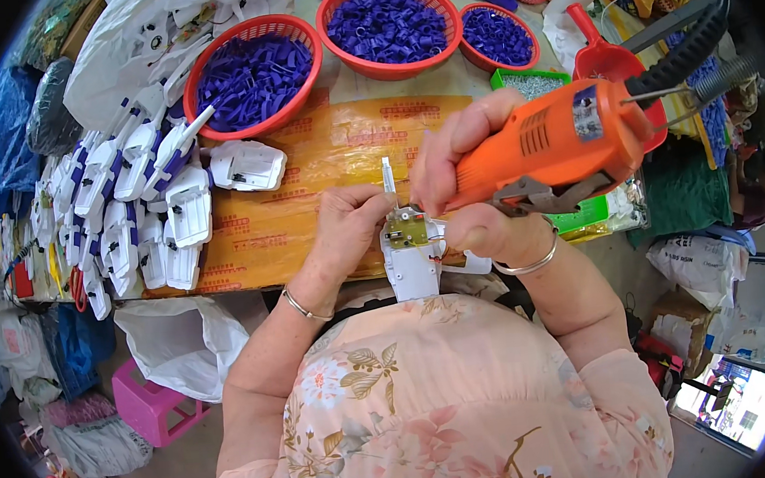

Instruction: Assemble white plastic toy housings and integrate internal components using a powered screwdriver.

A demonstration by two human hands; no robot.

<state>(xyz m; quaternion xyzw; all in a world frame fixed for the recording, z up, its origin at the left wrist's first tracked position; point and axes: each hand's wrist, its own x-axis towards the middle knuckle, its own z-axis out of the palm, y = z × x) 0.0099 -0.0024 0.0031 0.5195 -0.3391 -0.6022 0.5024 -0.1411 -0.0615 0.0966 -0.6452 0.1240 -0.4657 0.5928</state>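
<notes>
My right hand point(464, 188) grips an orange electric screwdriver point(545, 141), its tip pointed down-left at a small circuit board point(407, 229). The board sits in a white plastic housing point(412, 268) held close to my body at the table edge. My left hand point(346, 228) pinches the housing's top left side, steadying it. A thin white stalk point(389, 180) rises from the housing between my hands.
Three red baskets of blue plastic parts point(253, 74) point(388, 25) point(497, 37) stand at the back. Several white-and-blue assembled housings point(142, 204) are stacked at the left. A green tray of screws point(527, 82) and a red scoop point(606, 55) lie at the right. A pink stool point(148, 406) stands below left.
</notes>
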